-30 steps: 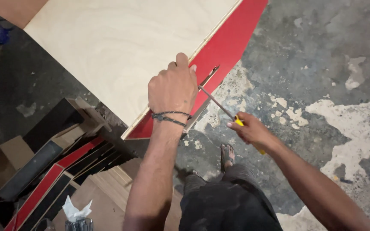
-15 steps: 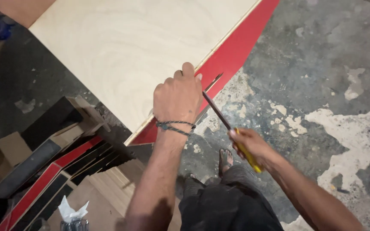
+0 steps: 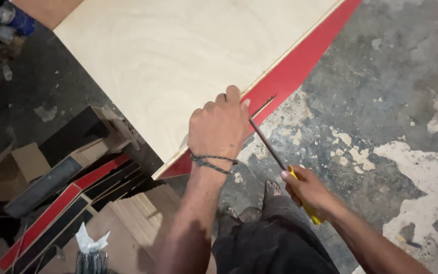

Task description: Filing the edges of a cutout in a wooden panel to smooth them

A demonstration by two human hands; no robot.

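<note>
A large pale plywood board [image 3: 178, 56] lies on a red laminate sheet [image 3: 300, 66] that sticks out along its right edge. My left hand [image 3: 219, 127], with a dark cord at the wrist, presses flat on the board's edge near the corner. My right hand [image 3: 305, 190] grips the yellow handle of a hand saw [image 3: 269, 147]. The thin blade slants up to a cut slit in the red strip, just beside my left fingertips. My dark trousers and a bare foot [image 3: 272, 190] show below.
Stacked offcuts of wood and red and black laminate [image 3: 67, 203] lie at lower left, with a cardboard box [image 3: 21, 162]. A crumpled white paper sits in a metal holder [image 3: 89, 248]. Worn concrete floor [image 3: 391, 127] spreads to the right.
My right hand has drawn the saw back and down toward me, then pushed it slightly forward. My left hand stays pressed on the board edge.
</note>
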